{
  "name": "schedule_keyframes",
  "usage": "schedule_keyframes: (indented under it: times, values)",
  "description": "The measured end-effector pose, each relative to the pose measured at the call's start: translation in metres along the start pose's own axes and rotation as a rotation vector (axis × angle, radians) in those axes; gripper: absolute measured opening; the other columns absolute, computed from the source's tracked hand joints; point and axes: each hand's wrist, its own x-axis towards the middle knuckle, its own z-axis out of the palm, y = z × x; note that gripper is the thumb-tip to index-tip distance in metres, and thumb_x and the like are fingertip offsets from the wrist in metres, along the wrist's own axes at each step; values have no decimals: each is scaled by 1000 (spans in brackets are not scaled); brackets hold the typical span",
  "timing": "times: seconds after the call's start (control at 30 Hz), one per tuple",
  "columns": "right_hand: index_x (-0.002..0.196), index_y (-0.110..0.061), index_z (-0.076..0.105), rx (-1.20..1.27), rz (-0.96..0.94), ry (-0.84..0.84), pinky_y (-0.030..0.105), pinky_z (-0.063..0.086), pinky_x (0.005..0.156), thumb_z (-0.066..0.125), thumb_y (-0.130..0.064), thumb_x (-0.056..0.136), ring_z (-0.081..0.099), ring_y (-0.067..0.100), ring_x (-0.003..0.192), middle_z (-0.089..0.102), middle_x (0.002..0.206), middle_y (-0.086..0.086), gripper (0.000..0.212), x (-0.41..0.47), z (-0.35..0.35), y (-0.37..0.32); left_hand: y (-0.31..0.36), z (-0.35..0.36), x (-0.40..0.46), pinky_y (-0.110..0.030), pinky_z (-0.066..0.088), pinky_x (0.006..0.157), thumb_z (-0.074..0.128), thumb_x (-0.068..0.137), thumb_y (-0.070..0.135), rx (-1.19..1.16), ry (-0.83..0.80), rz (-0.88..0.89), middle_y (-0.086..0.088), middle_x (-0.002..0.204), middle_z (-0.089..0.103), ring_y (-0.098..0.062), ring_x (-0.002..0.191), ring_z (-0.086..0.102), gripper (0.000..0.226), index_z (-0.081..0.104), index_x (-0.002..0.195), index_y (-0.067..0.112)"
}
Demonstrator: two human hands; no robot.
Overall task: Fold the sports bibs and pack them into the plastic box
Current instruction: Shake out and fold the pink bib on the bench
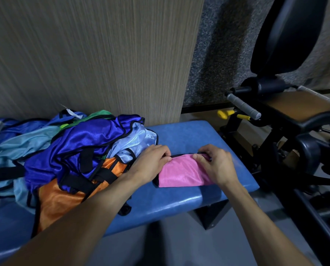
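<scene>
While both hands, left (150,162) and right (215,164), pinch the pink bib's (181,174) far corners on the bench (179,200), we judge it light, limp, slippery; hold its black trim.

Dim, cool indoor light. Sheen on satin bibs (87,139) and padded bench (189,200) front edge. Wide-angle bending at edges; lower corners soft, blurred.
</scene>
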Motion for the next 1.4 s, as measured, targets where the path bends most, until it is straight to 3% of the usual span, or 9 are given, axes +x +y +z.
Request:
schedule_keyframes:
  times: [0.1, 0.27, 0.43, 0.57, 0.7, 0.83, 1.03, 1.23, 1.4]
  values:
    - [112, -15, 73, 1, 45, 1, 26, 50, 87, 80, -40, 86, 66, 15, 97, 73, 103, -2, 37, -2, -2, 1, 1, 1, 0, -36, 47, 83, 60, 101, 26, 6, -1, -16, 10, 90, 61, -14, 90, 53, 11, 62, 92, 19]
    - [107, -17, 73, -1, 78, -22, 32, 54, 87, 80, -38, 86, 67, 15, 93, 74, 95, -4, 31, -3, -4, 4, 3, 0, -1, -35, 46, 83, 60, 101, 26, 24, -7, -22, 9, 90, 61, -14, 90, 52, 12, 62, 93, 18]
    - [100, -23, 74, 150, 50, -38, 11, 47, 77, 81, -33, 86, 64, -3, 88, 71, 90, -17, 18, -9, -4, 6, 5, 0, -1, -36, 46, 84, 59, 102, 27, 49, -17, -29, 9, 91, 61, -15, 91, 52, 13, 61, 92, 18]
    - [91, -26, 72, 201, 46, -82, 21, 52, 75, 75, -30, 91, 66, 2, 83, 73, 85, -13, 5, -12, -5, 8, 5, 0, -1, -37, 46, 84, 58, 102, 26, 66, -21, -28, 8, 91, 62, -16, 91, 52, 13, 61, 92, 17]
    - [88, -23, 68, 163, 86, -89, 27, 50, 72, 66, -36, 97, 65, 6, 80, 71, 80, -10, 16, -11, -1, 9, 6, 2, -1, -38, 46, 83, 58, 102, 24, 65, -19, -47, 9, 89, 61, -16, 90, 52, 13, 61, 91, 17]
    - [87, -15, 63, 122, 135, -77, 32, 44, 70, 58, -33, 102, 62, 15, 79, 69, 79, -4, 24, -7, 6, 4, 7, 2, -1, -28, 45, 76, 61, 100, 22, -21, 23, -139, 11, 84, 64, -9, 83, 57, 12, 67, 93, 16]
    - [81, -15, 57, 13, 232, -10, 46, 51, 74, 50, -35, 102, 61, 32, 80, 66, 75, 3, 30, -1, 19, -2, 7, 2, 2, -22, 48, 71, 63, 99, 22, -96, 30, -250, 10, 81, 70, -6, 80, 64, 12, 72, 92, 18]
    - [89, -17, 66, -214, 300, -49, 43, 37, 88, 52, -41, 100, 53, 34, 108, 70, 96, 9, 30, 5, 19, -6, 5, 5, 5, -16, 44, 70, 62, 99, 20, -105, 9, -329, 10, 84, 72, -5, 82, 64, 16, 74, 90, 17]
    - [104, -13, 64, -296, 333, -79, 43, 47, 84, 52, -45, 99, 57, 39, 106, 55, 115, 11, 34, 4, 13, -10, 6, 1, 19, -20, 43, 79, 64, 96, 20, -74, -111, -391, 7, 93, 68, -11, 91, 64, 17, 71, 82, 25]
